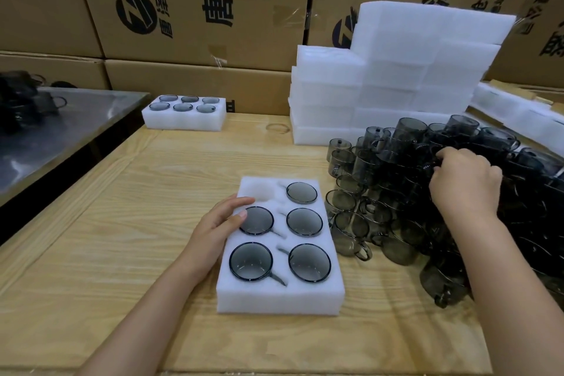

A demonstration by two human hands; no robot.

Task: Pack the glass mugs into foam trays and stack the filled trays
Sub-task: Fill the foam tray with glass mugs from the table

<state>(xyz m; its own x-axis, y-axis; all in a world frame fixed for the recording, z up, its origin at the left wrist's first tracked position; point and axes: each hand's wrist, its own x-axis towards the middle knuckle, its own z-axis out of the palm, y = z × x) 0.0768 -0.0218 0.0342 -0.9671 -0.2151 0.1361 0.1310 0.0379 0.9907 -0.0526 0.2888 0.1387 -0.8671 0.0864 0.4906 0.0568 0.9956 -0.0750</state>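
Sitting at the far left of the desk [91,223], a filled tray [171,123] holds six mugs. Nearer, the left hand [218,224] lies flat, fingers straight, on the left side of the foam tray [280,299], touching a seated mug [256,221]; five pockets are filled. To the right, a heap of glass mugs [396,207] lies before stacked foam trays [396,76]. The right hand [464,180] reaches into the heap, fingers curled; whether they grip a mug I cannot tell.

Near foam tray [280,299] centre on wooden table [122,253]; mug pile [427,207] right; filled tray [184,122] far left; empty tray stack [396,76] behind pile.
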